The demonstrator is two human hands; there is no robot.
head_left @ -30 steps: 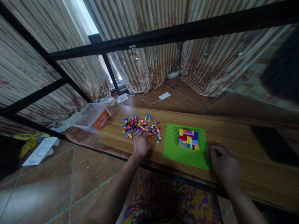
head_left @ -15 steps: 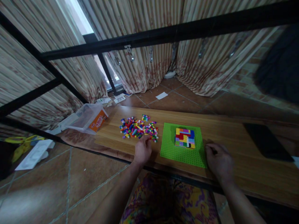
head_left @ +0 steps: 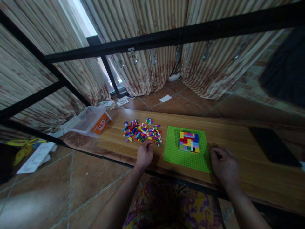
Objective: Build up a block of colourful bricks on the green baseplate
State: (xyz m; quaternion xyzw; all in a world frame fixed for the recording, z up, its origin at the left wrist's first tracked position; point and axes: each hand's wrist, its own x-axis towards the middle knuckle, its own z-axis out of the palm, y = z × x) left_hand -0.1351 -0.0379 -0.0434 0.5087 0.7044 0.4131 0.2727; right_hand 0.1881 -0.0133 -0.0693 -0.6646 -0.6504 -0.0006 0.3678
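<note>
- Head camera view, nearest first: patterned trousers (head_left: 143,211) lie below the near edge of a long wooden table (head_left: 231,133).
- Left hand (head_left: 144,156), just inside the near edge: thumb and fingers curled together at the tips, at the near side of the loose bricks. Whether a brick is pinched there, I cannot tell.
- Right hand (head_left: 225,163), near that same edge: loosely curled at the right edge of a green studded baseplate (head_left: 172,149), perhaps to steady it. I cannot tell if it holds anything.
- Multicoloured brick block (head_left: 189,142): a squarish build sitting on the baseplate, between the hands.
- Loose toy bricks (head_left: 137,131): spread left of the baseplate and apart from it, apparently for easy reach by the left hand.
- Dark flat panel (head_left: 274,146): toward the table's right end, beyond the right hand.
- Clear plastic tub (head_left: 83,119): at the far left corner, orange label (head_left: 101,123) facing the bricks.
- Beyond the far edge: white paper (head_left: 165,98) on floor tiles; a black metal bar (head_left: 152,43) crosses before striped curtains (head_left: 154,19).
</note>
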